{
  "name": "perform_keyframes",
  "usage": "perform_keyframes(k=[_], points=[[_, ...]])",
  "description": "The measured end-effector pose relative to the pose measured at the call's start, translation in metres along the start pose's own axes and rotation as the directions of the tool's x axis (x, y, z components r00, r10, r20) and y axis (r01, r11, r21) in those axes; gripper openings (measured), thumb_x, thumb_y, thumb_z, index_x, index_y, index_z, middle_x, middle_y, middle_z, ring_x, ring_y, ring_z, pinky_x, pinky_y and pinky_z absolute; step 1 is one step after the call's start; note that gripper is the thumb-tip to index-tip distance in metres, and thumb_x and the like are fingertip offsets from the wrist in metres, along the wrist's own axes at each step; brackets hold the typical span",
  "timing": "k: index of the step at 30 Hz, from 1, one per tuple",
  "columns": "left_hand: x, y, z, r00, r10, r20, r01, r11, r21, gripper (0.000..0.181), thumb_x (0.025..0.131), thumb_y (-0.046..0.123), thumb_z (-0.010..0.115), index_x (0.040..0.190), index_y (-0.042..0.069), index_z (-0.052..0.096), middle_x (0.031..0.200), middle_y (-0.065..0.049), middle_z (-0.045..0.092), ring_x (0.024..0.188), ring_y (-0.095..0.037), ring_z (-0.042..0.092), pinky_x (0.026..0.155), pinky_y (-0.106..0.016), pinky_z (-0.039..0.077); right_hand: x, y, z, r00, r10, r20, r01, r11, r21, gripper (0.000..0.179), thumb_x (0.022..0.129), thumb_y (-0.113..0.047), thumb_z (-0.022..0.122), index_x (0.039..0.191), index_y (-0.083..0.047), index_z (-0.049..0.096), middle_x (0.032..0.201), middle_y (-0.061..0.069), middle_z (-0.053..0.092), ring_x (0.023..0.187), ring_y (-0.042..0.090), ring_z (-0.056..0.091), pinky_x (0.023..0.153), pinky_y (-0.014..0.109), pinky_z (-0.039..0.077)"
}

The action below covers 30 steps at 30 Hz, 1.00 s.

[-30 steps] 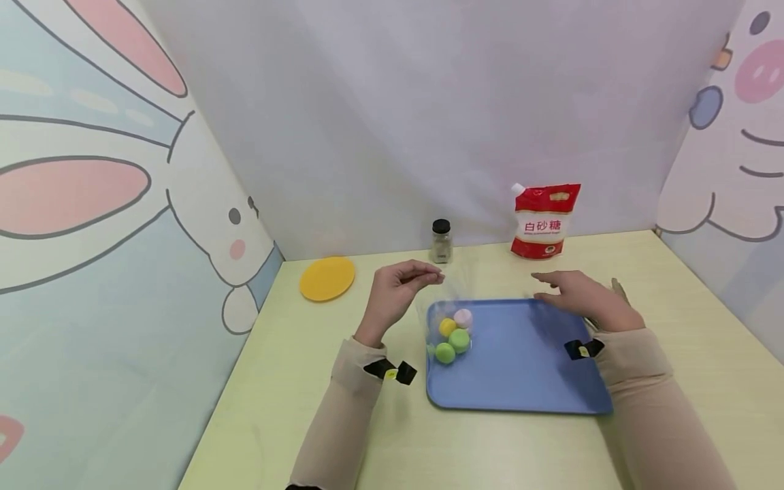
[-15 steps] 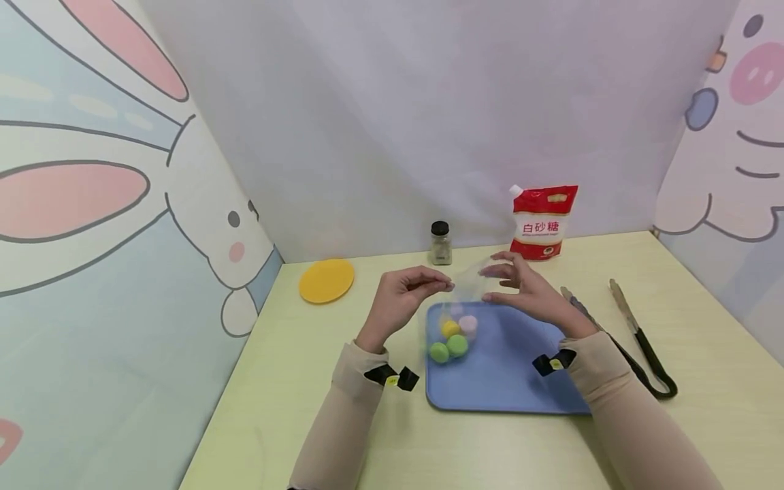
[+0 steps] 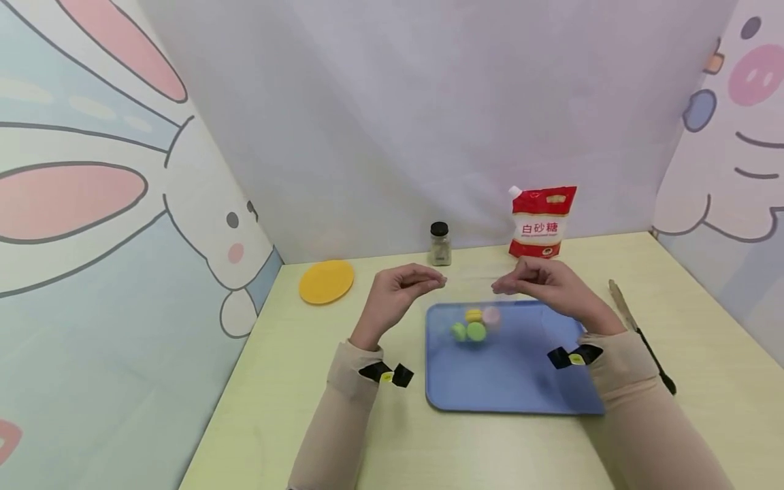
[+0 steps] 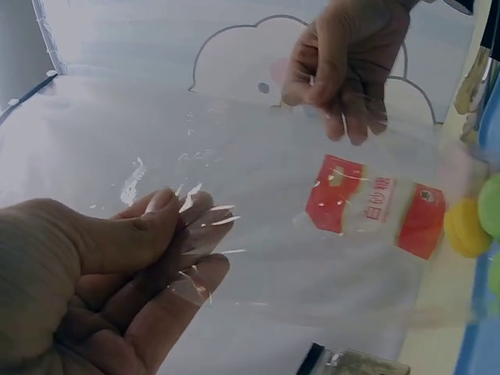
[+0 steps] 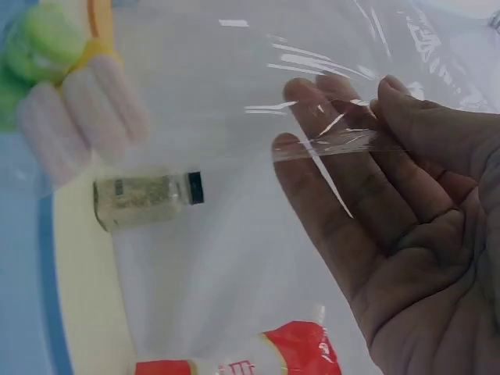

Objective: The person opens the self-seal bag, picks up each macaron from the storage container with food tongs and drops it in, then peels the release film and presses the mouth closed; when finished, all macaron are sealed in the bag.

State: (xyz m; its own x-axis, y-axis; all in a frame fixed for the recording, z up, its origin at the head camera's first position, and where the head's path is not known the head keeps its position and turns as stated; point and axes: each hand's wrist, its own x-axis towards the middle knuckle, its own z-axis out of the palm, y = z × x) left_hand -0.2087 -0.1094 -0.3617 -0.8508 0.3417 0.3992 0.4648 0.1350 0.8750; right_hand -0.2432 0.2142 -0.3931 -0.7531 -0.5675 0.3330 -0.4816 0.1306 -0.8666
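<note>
A clear plastic bag (image 4: pixel 266 273) is stretched between both hands above the left part of the blue tray (image 3: pixel 520 381). At its bottom are green macarons (image 3: pixel 476 331), a yellow macaron (image 3: pixel 474 315) and pink macarons (image 3: pixel 491 318). My left hand (image 3: pixel 401 292) pinches one upper corner between thumb and fingers. On the other side, my right hand (image 3: pixel 554 292) pinches the opposite corner, as the right wrist view shows. The film is so transparent that its outline is hard to follow in the head view.
Tongs (image 3: pixel 655 361) with black handles lie right of the tray, partly hidden by the right arm. Along the back stand a black-capped jar (image 3: pixel 439 250) and a red-and-white sugar pouch (image 3: pixel 542 223). A yellow round plate (image 3: pixel 327 282) lies at the back left.
The right hand has moved left to the bag, taken hold of its corner and drawn back right. The bag is spread wider, and the macarons have shifted right inside it.
</note>
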Motion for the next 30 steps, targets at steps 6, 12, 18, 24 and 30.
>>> perform_keyframes(k=[6, 12, 18, 24, 30], points=[[0.005, -0.029, 0.001, 0.995, -0.092, 0.024, 0.094, 0.992, -0.086, 0.016, 0.094, 0.014, 0.072, 0.109, 0.011, 0.077, 0.104, -0.003, 0.076, 0.099, -0.022, 0.073, 0.091, -0.039, 0.057, -0.003, -0.005, -0.006, 0.998, 0.031, 0.049, -0.027, 0.997, -0.066, 0.015, 0.099, -0.003, 0.062, 0.114, -0.008, 0.063, 0.110, 0.010, 0.075, 0.102, 0.027, 0.073, 0.088, 0.030, 0.057], [0.004, -0.039, -0.005, 0.993, -0.086, 0.084, 0.098, 0.984, -0.146, 0.023, 0.095, 0.016, 0.070, 0.117, 0.010, 0.074, 0.110, -0.008, 0.075, 0.104, -0.024, 0.072, 0.094, -0.041, 0.055, -0.004, -0.001, -0.006, 0.993, -0.091, 0.076, 0.095, 0.995, -0.042, 0.038, 0.096, 0.007, 0.061, 0.132, -0.004, 0.060, 0.113, 0.017, 0.073, 0.103, 0.029, 0.072, 0.087, 0.032, 0.058], [0.005, -0.039, -0.010, 0.993, -0.033, 0.111, 0.050, 0.986, -0.158, 0.022, 0.096, 0.009, 0.068, 0.117, 0.004, 0.075, 0.111, -0.010, 0.075, 0.104, -0.027, 0.072, 0.095, -0.043, 0.055, -0.003, 0.001, -0.008, 0.981, -0.185, 0.054, 0.188, 0.981, -0.052, 0.037, 0.093, 0.016, 0.058, 0.127, 0.002, 0.065, 0.113, 0.020, 0.072, 0.101, 0.026, 0.072, 0.086, 0.031, 0.058], [0.005, -0.034, -0.011, 0.996, 0.024, 0.081, -0.019, 0.997, -0.068, 0.028, 0.098, -0.005, 0.057, 0.109, 0.008, 0.079, 0.103, -0.007, 0.077, 0.098, -0.029, 0.073, 0.087, -0.048, 0.057, -0.003, -0.001, -0.008, 0.956, -0.292, 0.034, 0.294, 0.949, -0.114, 0.039, 0.091, 0.024, 0.052, 0.116, 0.000, 0.071, 0.107, 0.017, 0.074, 0.097, 0.023, 0.073, 0.084, 0.027, 0.058], [0.004, -0.034, -0.010, 0.998, 0.015, 0.055, -0.016, 1.000, 0.015, 0.020, 0.098, 0.003, 0.064, 0.110, 0.010, 0.079, 0.104, -0.003, 0.077, 0.097, -0.020, 0.074, 0.085, -0.035, 0.058, -0.002, 0.006, -0.005, 0.967, -0.255, 0.027, 0.256, 0.963, -0.082, 0.036, 0.095, 0.021, 0.047, 0.108, -0.003, 0.071, 0.104, 0.015, 0.073, 0.092, 0.030, 0.073, 0.079, 0.033, 0.060]])
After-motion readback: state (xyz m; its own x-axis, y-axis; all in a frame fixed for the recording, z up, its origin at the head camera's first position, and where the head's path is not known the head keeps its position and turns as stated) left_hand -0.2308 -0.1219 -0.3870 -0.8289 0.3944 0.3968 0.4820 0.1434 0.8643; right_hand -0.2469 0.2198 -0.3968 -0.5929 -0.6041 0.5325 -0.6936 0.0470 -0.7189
